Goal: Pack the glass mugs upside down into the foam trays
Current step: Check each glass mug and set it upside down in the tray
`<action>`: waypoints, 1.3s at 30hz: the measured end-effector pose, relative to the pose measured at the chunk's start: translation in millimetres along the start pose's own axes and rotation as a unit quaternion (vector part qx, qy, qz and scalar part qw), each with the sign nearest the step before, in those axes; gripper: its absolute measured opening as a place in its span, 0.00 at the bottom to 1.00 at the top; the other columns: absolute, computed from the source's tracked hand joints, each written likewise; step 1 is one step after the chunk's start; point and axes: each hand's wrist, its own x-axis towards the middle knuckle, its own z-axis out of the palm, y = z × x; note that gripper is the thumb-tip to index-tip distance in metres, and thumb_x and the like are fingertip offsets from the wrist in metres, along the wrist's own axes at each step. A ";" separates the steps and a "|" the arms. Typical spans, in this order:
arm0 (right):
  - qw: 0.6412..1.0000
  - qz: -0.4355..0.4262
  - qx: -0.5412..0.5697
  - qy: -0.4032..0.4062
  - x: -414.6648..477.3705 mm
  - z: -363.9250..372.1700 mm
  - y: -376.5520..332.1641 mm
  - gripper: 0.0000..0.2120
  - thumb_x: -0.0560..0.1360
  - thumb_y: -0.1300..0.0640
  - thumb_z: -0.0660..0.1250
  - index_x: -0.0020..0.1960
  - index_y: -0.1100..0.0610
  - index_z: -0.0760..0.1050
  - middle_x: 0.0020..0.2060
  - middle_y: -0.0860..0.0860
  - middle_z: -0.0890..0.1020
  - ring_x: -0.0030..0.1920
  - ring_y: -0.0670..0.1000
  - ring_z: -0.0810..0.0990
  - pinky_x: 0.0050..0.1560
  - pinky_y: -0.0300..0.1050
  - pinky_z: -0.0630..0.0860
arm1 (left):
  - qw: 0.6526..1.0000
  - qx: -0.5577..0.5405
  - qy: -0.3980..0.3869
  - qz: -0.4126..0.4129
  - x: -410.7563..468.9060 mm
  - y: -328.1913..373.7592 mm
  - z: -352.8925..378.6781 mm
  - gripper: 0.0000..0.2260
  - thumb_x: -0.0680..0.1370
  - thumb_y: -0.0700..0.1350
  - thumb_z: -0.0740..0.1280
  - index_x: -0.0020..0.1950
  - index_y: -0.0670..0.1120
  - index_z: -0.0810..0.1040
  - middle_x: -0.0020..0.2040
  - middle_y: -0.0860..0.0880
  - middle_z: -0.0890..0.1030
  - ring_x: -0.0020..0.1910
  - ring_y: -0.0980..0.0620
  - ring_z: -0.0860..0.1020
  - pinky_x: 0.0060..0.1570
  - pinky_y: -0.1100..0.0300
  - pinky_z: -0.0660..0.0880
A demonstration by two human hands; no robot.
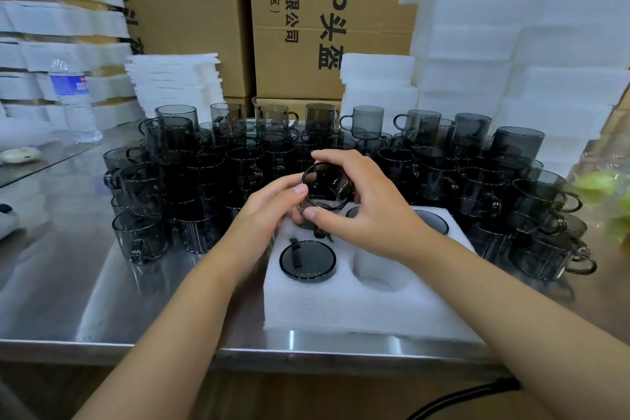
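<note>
A white foam tray (358, 310) lies at the table's near edge. Both hands hold one smoky glass mug (326, 186) above the tray's far left pocket, tilted, with its round end facing me. My left hand (269, 211) grips its left side and my right hand (361, 201) wraps over its top and right. An upturned mug (307, 260) sits in the near left pocket. Another upturned mug (431, 220) shows at the far right. The near middle pocket (380, 266) holds nothing. Behind and beside the tray stand several stacked dark mugs (238, 160).
Foam tray stacks (511, 54) rise at the back right, foam sheets (175, 82) at the back left. Cardboard boxes (327, 20) stand behind. A water bottle (73, 102) stands left. A green object in plastic wrap (603, 187) lies at the right edge.
</note>
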 end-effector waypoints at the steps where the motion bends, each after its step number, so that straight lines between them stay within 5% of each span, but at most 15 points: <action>1: 1.000 0.003 0.005 0.002 -0.1 -0.3 0.0 0.29 0.69 0.43 0.69 0.68 0.44 0.67 0.59 0.38 0.73 0.61 0.41 0.69 0.59 0.34 0.65 | 1.000 -0.002 -0.001 0.001 0.5 -1.1 -0.3 0.21 0.69 0.61 0.67 0.60 0.56 0.80 0.43 0.41 0.75 0.45 0.43 0.75 0.54 0.42 0.71; 6: 0.991 0.063 0.096 0.074 0.7 -2.7 -1.9 0.20 0.66 0.43 0.70 0.57 0.41 0.72 0.49 0.38 0.78 0.51 0.37 0.76 0.50 0.31 0.70 | 1.000 0.012 -0.007 0.015 2.3 -2.7 -1.8 0.20 0.68 0.61 0.66 0.58 0.57 0.81 0.34 0.53 0.77 0.36 0.58 0.76 0.37 0.67 0.72; 10: 0.976 0.083 0.172 0.102 0.6 -9.0 -2.6 0.11 0.68 0.43 0.65 0.48 0.45 0.74 0.41 0.46 0.79 0.40 0.46 0.76 0.41 0.34 0.72 | 0.999 0.032 -0.016 0.026 3.5 -3.8 -2.8 0.18 0.70 0.58 0.67 0.57 0.56 0.82 0.39 0.54 0.81 0.44 0.50 0.76 0.48 0.56 0.73; 13: 0.971 0.094 0.201 0.085 -1.0 -18.1 -0.9 0.11 0.67 0.41 0.62 0.41 0.49 0.73 0.35 0.42 0.76 0.37 0.45 0.73 0.39 0.37 0.69 | 0.999 0.034 -0.022 0.023 4.1 -2.7 -3.1 0.17 0.70 0.56 0.67 0.57 0.54 0.82 0.43 0.51 0.84 0.49 0.48 0.79 0.57 0.46 0.73; 15: 0.965 0.107 0.228 0.075 -2.5 -24.1 -1.6 0.11 0.70 0.42 0.64 0.40 0.50 0.73 0.36 0.44 0.76 0.37 0.44 0.73 0.40 0.38 0.69 | 0.998 0.044 -0.021 0.032 3.8 -1.9 -2.8 0.14 0.71 0.53 0.67 0.55 0.54 0.83 0.45 0.50 0.85 0.46 0.57 0.79 0.53 0.56 0.74; 18: 0.965 0.118 0.214 0.091 -6.5 -34.4 -9.6 0.12 0.74 0.42 0.63 0.43 0.48 0.80 0.35 0.39 0.81 0.37 0.36 0.78 0.38 0.27 0.71 | 0.997 0.060 -0.021 0.043 3.2 -0.4 -2.3 0.12 0.73 0.48 0.64 0.55 0.52 0.82 0.44 0.51 0.85 0.42 0.63 0.78 0.46 0.69 0.72; 21: 0.967 0.165 0.179 0.071 -18.2 -41.3 -21.3 0.18 0.63 0.32 0.66 0.41 0.44 0.81 0.31 0.40 0.80 0.26 0.37 0.74 0.25 0.25 0.64 | 0.997 0.058 -0.020 0.040 3.0 0.5 -2.1 0.12 0.73 0.48 0.63 0.54 0.52 0.82 0.44 0.51 0.85 0.42 0.64 0.78 0.45 0.71 0.72; 23: 0.968 0.199 0.149 0.027 -29.7 -44.7 -25.0 0.20 0.56 0.31 0.71 0.42 0.41 0.79 0.36 0.43 0.81 0.22 0.40 0.71 0.22 0.30 0.64 | 0.997 0.058 -0.022 0.040 3.2 0.7 -1.8 0.12 0.73 0.48 0.63 0.53 0.52 0.82 0.44 0.52 0.85 0.41 0.64 0.78 0.45 0.71 0.72; 26: 0.956 0.247 0.154 -0.031 -41.9 -53.4 -26.2 0.20 0.58 0.41 0.78 0.47 0.40 0.78 0.43 0.42 0.81 0.22 0.46 0.73 0.24 0.37 0.71 | 0.997 0.059 -0.023 0.045 3.4 1.2 -0.8 0.12 0.73 0.47 0.63 0.53 0.51 0.82 0.44 0.52 0.85 0.41 0.65 0.77 0.45 0.72 0.72; 30: 0.942 0.280 0.174 -0.065 -46.7 -64.6 -35.5 0.17 0.64 0.57 0.72 0.49 0.42 0.76 0.39 0.48 0.82 0.26 0.46 0.76 0.29 0.40 0.77 | 0.997 0.061 -0.021 0.046 2.1 2.8 0.1 0.13 0.73 0.47 0.63 0.53 0.49 0.82 0.43 0.52 0.85 0.41 0.65 0.77 0.44 0.74 0.71; 35: 0.962 0.257 0.033 -0.086 -48.5 -66.7 -50.1 0.17 0.61 0.41 0.70 0.50 0.38 0.76 0.41 0.41 0.78 0.25 0.45 0.80 0.28 0.32 0.74 | 0.997 0.056 -0.018 0.046 0.9 4.2 1.3 0.13 0.72 0.46 0.63 0.53 0.48 0.81 0.42 0.53 0.85 0.40 0.66 0.78 0.44 0.73 0.71; 39: 0.971 0.230 -0.031 -0.065 -52.4 -58.9 -53.0 0.15 0.59 0.33 0.67 0.43 0.36 0.76 0.32 0.39 0.77 0.29 0.35 0.77 0.30 0.27 0.69 | 0.997 0.056 -0.019 0.046 0.7 4.4 1.2 0.12 0.72 0.46 0.63 0.53 0.49 0.81 0.43 0.52 0.85 0.41 0.66 0.78 0.44 0.73 0.71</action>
